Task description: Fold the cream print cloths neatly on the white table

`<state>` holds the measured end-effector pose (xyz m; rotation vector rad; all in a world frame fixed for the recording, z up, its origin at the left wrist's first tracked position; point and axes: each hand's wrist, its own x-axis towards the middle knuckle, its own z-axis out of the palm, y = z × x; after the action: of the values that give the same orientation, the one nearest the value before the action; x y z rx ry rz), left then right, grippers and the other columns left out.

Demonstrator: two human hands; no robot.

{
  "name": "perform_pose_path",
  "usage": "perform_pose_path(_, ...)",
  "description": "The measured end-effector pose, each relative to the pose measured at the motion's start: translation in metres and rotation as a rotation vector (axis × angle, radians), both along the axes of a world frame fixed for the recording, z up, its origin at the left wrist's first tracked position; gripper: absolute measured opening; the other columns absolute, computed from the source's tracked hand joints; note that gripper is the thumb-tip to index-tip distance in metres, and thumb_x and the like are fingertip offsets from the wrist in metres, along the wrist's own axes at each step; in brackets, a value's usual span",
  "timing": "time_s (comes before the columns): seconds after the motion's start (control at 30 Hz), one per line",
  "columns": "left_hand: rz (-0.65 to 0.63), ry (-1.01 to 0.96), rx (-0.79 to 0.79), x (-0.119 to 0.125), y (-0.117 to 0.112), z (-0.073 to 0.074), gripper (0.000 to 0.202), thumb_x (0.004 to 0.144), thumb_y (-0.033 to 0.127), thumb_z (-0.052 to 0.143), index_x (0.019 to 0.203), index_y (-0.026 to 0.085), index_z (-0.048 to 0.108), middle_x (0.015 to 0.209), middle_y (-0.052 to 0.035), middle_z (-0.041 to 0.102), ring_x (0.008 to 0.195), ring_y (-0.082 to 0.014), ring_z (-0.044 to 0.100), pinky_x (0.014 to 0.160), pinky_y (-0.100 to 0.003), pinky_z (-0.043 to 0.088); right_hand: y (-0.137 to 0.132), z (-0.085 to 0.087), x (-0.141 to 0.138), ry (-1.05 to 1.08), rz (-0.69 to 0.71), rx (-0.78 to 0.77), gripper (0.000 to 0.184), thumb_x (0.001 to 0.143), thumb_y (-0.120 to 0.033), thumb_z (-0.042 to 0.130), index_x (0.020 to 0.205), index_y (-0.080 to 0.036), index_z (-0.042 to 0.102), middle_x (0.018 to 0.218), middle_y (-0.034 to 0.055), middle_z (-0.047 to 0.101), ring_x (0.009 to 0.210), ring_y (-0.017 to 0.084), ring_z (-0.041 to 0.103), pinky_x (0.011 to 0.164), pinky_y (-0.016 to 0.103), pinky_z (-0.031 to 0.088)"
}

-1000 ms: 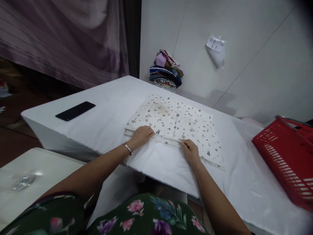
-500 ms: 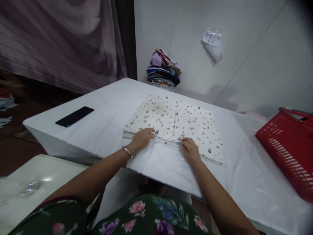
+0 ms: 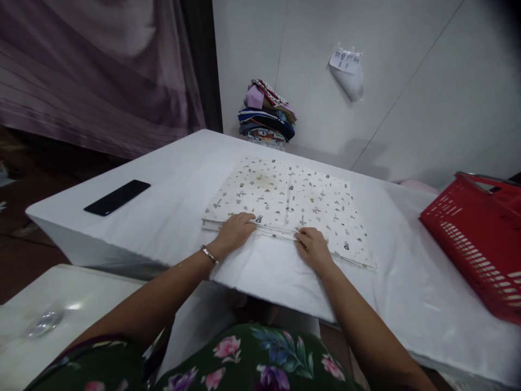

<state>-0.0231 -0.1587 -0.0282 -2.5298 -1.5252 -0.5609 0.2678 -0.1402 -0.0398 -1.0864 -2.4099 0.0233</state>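
Note:
A white cloth [image 3: 280, 198] with small printed motifs lies folded in layers on the white-covered table. Its near edge faces me, and a crease runs down its middle. My left hand [image 3: 235, 232], with a bracelet at the wrist, pinches that near edge left of the crease. Right of the crease, my right hand [image 3: 312, 247] has its thumb and fingers closed on the same edge, where the layers part slightly. The fingertips under the cloth are partly hidden.
A black phone [image 3: 118, 197] lies on the table [image 3: 175, 168] at the left. At the right stands a red plastic basket [image 3: 476, 239]. Behind the table's far edge is a stack of folded clothes [image 3: 266, 115]. A paper in a plastic sleeve [image 3: 347, 70] hangs on the wall.
The view has shifted slightly. My right hand has moved a little along the cloth's near edge, and the layers there look slightly more parted. My left hand keeps its place.

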Motion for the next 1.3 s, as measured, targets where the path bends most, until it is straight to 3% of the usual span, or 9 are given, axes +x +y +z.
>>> perform_pose_path(0.33,-0.077,0.015,0.203,-0.004,-0.009,0.004,0.021,0.088,0.014,0.042,0.079,0.015,0.061,0.103,-0.0067,0.063,0.095,-0.0195,0.053,0.082,-0.035,0.041,0.000,-0.004,0.004,0.082,0.054,0.117,0.024,0.091,-0.018,0.043,0.104,-0.018,0.063,0.100,0.0097,0.061,0.092,0.021,0.053,0.078,0.034,0.044)
perform_pose_path(0.57,-0.122,0.066,0.138,-0.005,-0.005,0.002,0.020,0.085,0.006,0.042,0.081,0.016,0.059,0.086,-0.0049,0.064,0.082,-0.0165,0.055,0.078,-0.033,0.039,0.000,-0.006,0.002,0.075,0.023,0.148,0.023,0.091,-0.016,0.041,0.104,-0.017,0.060,0.092,0.0090,0.064,0.085,0.020,0.055,0.074,0.033,0.044)
perform_pose_path(0.8,-0.050,0.109,0.084,-0.002,0.000,-0.002,0.021,0.086,0.007,0.039,0.084,0.016,0.057,0.076,-0.0042,0.060,0.075,-0.0170,0.054,0.075,-0.033,0.038,0.000,-0.006,0.000,0.080,0.023,0.128,0.026,0.088,-0.010,0.038,0.100,-0.017,0.059,0.096,0.0093,0.063,0.089,0.020,0.054,0.076,0.033,0.043)
perform_pose_path(1.0,-0.065,0.133,0.040,-0.002,-0.002,-0.006,0.022,0.085,0.011,0.043,0.099,0.018,0.059,0.100,-0.0069,0.062,0.089,-0.0191,0.056,0.074,-0.031,0.040,0.000,-0.002,-0.001,0.055,0.050,0.143,0.024,0.086,-0.008,0.040,0.089,-0.017,0.062,0.096,0.0095,0.063,0.088,0.020,0.053,0.075,0.033,0.043)
perform_pose_path(1.17,-0.085,0.105,-0.001,-0.005,-0.001,-0.007,0.027,0.086,0.012,0.039,0.098,0.022,0.061,0.127,-0.0041,0.052,0.099,-0.0188,0.055,0.077,-0.030,0.040,0.002,-0.006,-0.002,0.034,0.033,0.148,0.023,0.086,-0.010,0.043,0.091,-0.019,0.064,0.097,0.0089,0.063,0.090,0.020,0.053,0.076,0.033,0.043)
perform_pose_path(1.3,-0.089,0.196,-0.033,-0.003,-0.001,-0.002,0.029,0.086,0.011,0.037,0.092,0.021,0.063,0.134,-0.0019,0.048,0.101,-0.0192,0.054,0.080,-0.032,0.041,0.003,-0.007,-0.002,0.021,0.024,0.139,0.025,0.086,-0.010,0.043,0.095,-0.019,0.065,0.097,0.0088,0.063,0.088,0.020,0.053,0.076,0.033,0.043)
